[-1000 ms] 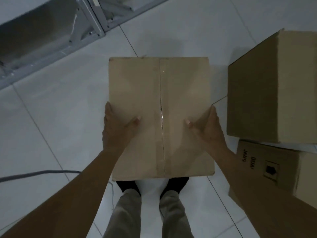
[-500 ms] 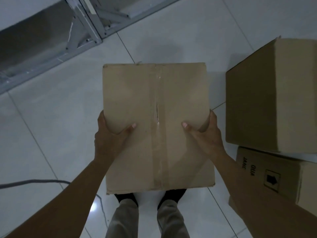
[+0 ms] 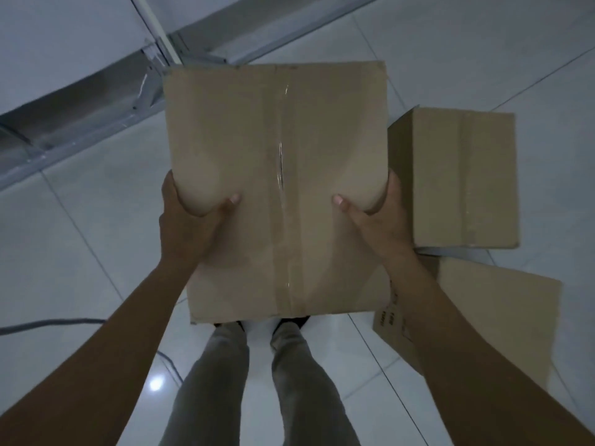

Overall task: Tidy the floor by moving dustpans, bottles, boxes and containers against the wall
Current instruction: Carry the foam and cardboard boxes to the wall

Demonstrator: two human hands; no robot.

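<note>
Left hand (image 3: 190, 226) and right hand (image 3: 376, 223) grip taped cardboard box (image 3: 273, 149) at frame centre, thumbs on top, fingers hidden.

Three cardboard boxes (image 3: 277, 188) (image 3: 463, 178) (image 3: 499, 317), two hands (image 3: 190, 226) (image 3: 380, 226), one cable (image 3: 48, 324)

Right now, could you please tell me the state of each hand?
Left hand: holding the box by its left side, thumb on top.
Right hand: holding the same box by its right side, thumb on top.
</note>
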